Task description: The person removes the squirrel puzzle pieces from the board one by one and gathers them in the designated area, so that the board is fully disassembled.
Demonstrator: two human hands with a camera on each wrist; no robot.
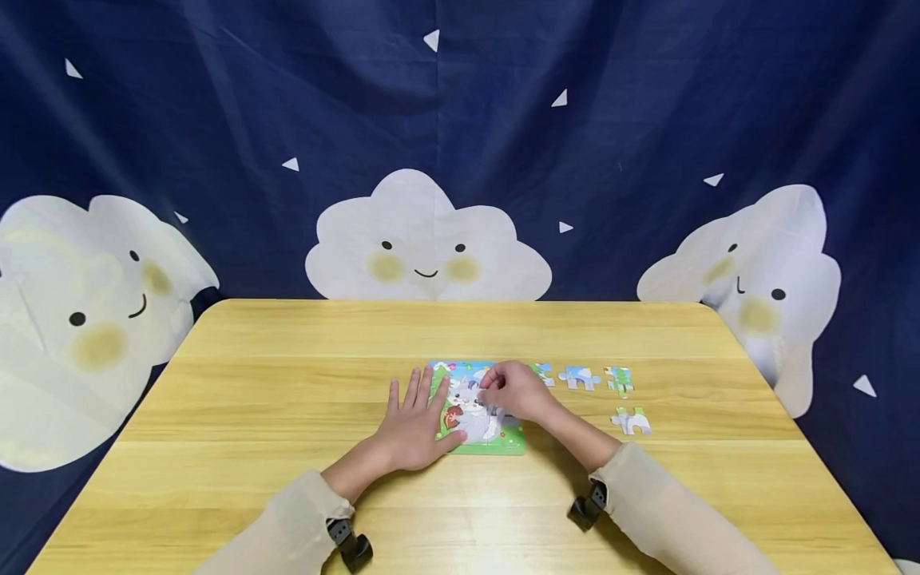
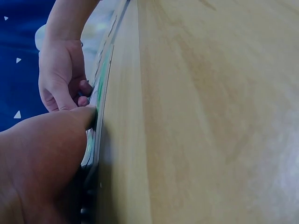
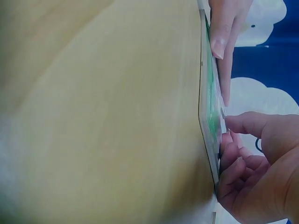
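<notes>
A jigsaw puzzle (image 1: 477,429) with a grey-and-white cartoon animal on a green ground lies on the table. My left hand (image 1: 413,431) rests along its left side with fingers spread, the thumb reaching over the lower part. Above the upper right of the picture, my right hand (image 1: 519,390) has thumb and fingers drawn together and pinches a puzzle piece (image 3: 224,124), of which only a thin pale edge shows. From the left wrist view, the left thumb presses the board's surface, with the right hand (image 2: 63,77) just beyond. The right hand hides part of the puzzle.
Several loose pieces lie right of the board: a blue-and-white piece (image 1: 579,378), a green-and-blue piece (image 1: 620,379), a grey-and-green piece (image 1: 632,420) and a piece (image 1: 544,373) close to the right hand. The wooden table (image 1: 216,447) ends at a dark blue curtain (image 1: 431,104).
</notes>
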